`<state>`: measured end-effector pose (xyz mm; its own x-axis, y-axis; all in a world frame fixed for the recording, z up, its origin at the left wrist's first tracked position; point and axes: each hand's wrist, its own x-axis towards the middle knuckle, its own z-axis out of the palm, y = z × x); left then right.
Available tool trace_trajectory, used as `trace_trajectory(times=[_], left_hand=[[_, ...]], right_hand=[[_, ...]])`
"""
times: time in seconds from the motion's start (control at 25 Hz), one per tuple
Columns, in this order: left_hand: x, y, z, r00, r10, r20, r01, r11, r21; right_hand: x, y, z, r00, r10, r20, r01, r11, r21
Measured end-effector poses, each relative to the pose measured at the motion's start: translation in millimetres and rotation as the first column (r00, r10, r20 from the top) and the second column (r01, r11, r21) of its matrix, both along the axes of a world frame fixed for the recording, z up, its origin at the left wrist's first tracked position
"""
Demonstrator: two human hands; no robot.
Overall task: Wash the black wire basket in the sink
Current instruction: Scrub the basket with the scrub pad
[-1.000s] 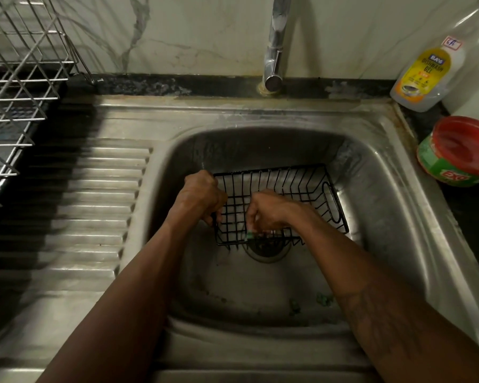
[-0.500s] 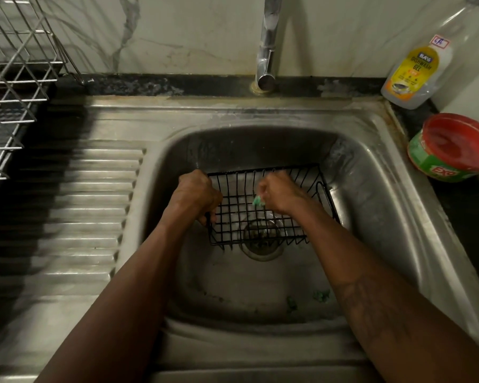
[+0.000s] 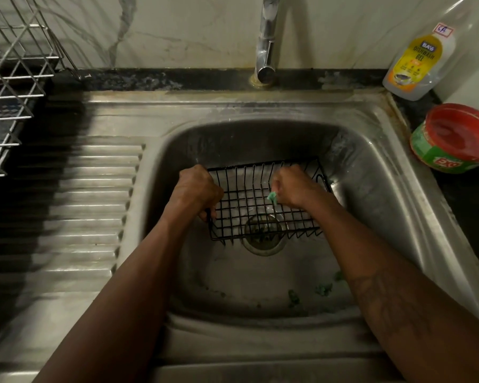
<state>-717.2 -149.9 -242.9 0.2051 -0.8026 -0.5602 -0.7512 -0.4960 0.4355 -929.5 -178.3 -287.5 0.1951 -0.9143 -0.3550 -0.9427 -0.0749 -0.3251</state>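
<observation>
Green bits (image 3: 323, 289) lie on the sink (image 3: 371, 172) floor at 5 o'clock, nearest. Dead centre, the black wire basket (image 3: 249, 200) sits tilted over the drain (image 3: 263, 234). Left hand (image 3: 195, 190) has its grip wrapped round the basket's 9 o'clock edge; right hand (image 3: 293, 186) is fisted inside it, pinching a green scrubber (image 3: 273, 196). Tap (image 3: 266, 40) at 12, dishwash gel bottle (image 3: 418, 59) and red tub (image 3: 454, 138) on the worktop around 2.
</observation>
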Motion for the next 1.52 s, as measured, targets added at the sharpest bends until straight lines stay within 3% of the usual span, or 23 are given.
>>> trace_trajectory(times=[0.08,0.12,0.2,0.28,0.36,0.44,0.52,0.6,0.64,0.76,0.84,0.92,0.96,1.04,1.12,1.16,1.24,1.36,1.44,1.52], left_hand=[[-1,0,0,1.000,-0.004,0.014,0.004,1.000,-0.012],[-1,1,0,1.000,0.010,0.008,-0.010,1.000,-0.022],[-2,1,0,1.000,0.022,0.016,-0.021,0.999,-0.026],[-1,1,-2,1.000,0.001,0.027,0.000,1.000,-0.026],[-1,1,-2,1.000,0.006,0.013,-0.006,1.000,-0.023],[-2,0,-2,0.999,-0.023,0.038,0.024,1.000,-0.019],[-2,1,-1,0.999,-0.017,0.048,0.018,1.000,-0.020],[-2,1,-1,0.999,-0.008,0.053,0.009,1.000,-0.018],[-2,1,0,0.999,-0.001,0.048,0.002,1.000,-0.021],[-3,2,1,0.999,0.016,0.037,-0.015,0.999,-0.040],[-2,1,-1,0.998,-0.006,0.058,0.008,0.999,-0.041],[-2,0,-3,0.998,-0.014,0.064,0.017,0.999,-0.046],[-3,0,-4,0.998,-0.013,0.056,0.016,0.999,-0.046],[-2,0,-4,0.998,-0.009,0.060,0.012,0.999,-0.053],[-2,0,-3,0.999,-0.005,0.043,0.007,0.999,-0.047],[-3,1,-2,1.000,-0.005,0.029,0.006,0.999,-0.038],[-3,3,-1,1.000,0.006,0.019,-0.005,0.999,-0.045],[-3,4,-2,1.000,0.014,0.015,-0.013,0.997,-0.071],[-2,4,-4,1.000,0.026,0.005,-0.026,0.997,-0.067],[-1,3,-4,0.999,0.040,-0.001,-0.040,0.998,-0.054]], right_hand=[[-2,-3,-9,0.999,-0.023,-0.036,0.017,0.987,-0.160],[-2,-2,-10,1.000,-0.025,-0.014,0.023,0.992,-0.123],[-6,4,-5,0.998,0.056,0.023,-0.058,0.994,0.097],[-12,12,4,0.975,0.220,-0.003,-0.206,0.918,0.340],[-18,12,9,0.961,0.276,-0.030,-0.238,0.875,0.421],[-16,8,7,0.976,0.216,-0.018,-0.199,0.924,0.326],[-13,2,0,0.998,0.067,0.000,-0.067,0.996,0.052],[-18,-3,-10,1.000,0.007,-0.021,-0.010,0.991,-0.136],[-21,-4,-13,0.999,0.013,-0.038,-0.018,0.990,-0.140],[-28,1,-4,0.991,0.113,-0.074,-0.103,0.985,0.135],[-27,8,6,0.963,0.236,-0.131,-0.172,0.912,0.373],[-27,8,7,0.961,0.237,-0.140,-0.153,0.882,0.445],[-27,4,4,0.978,0.166,-0.127,-0.099,0.905,0.414],[-24,-5,-2,0.995,0.007,-0.103,0.010,0.985,0.170],[-20,-7,-3,0.992,-0.054,-0.114,0.041,0.992,-0.120],[-19,-6,-2,0.991,-0.055,-0.123,0.033,0.983,-0.178],[-19,-1,0,0.988,0.001,-0.156,-0.012,0.997,-0.070],[-20,9,7,0.908,0.197,-0.371,-0.095,0.956,0.277],[-17,13,7,0.878,0.163,-0.450,-0.078,0.976,0.203],[-13,13,8,0.918,-0.023,-0.397,-0.002,0.998,-0.064]])
